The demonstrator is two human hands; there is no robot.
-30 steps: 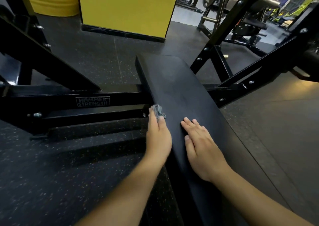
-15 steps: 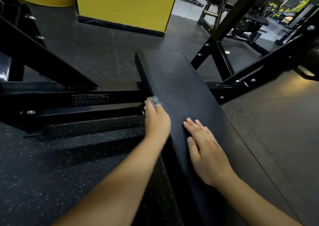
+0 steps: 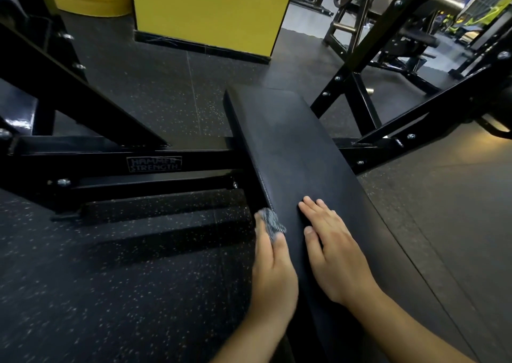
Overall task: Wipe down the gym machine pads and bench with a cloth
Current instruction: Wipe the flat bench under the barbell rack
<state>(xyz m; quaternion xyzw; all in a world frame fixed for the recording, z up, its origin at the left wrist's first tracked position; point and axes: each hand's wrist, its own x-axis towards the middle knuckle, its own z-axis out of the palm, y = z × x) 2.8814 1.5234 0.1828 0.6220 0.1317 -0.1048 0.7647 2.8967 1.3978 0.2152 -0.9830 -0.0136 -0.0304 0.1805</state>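
Under left hand [image 3: 273,274], cloth [image 3: 271,224]

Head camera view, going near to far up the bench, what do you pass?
Right hand flat on the bench pad → gray cloth at left hand's fingertips → bare pad → floor → yellow panel.

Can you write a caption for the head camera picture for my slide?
Left hand presses a grey cloth on the black bench pad's side edge; right hand rests flat on top.
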